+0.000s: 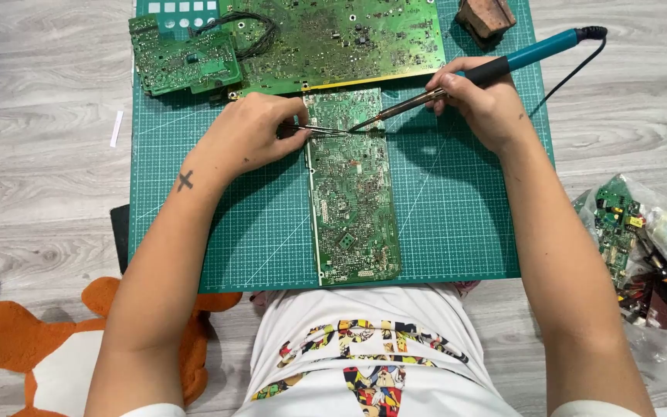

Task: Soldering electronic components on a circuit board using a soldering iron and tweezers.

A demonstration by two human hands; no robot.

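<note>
A long green circuit board [351, 197] lies upright in the middle of a green cutting mat [457, 208]. My left hand [252, 133] pinches thin metal tweezers [324, 130], whose tips rest on the board's upper part. My right hand [479, 99] grips a soldering iron [503, 65] with a teal and black handle. The iron's tip touches the board right beside the tweezer tips.
A large green circuit board [341, 38] and a smaller one [183, 63] lie at the mat's far edge, with a brown block [485, 15] beside them. A clear bag of circuit scraps [642, 255] sits on the floor at right. An orange and white plush toy [55, 351] lies at lower left.
</note>
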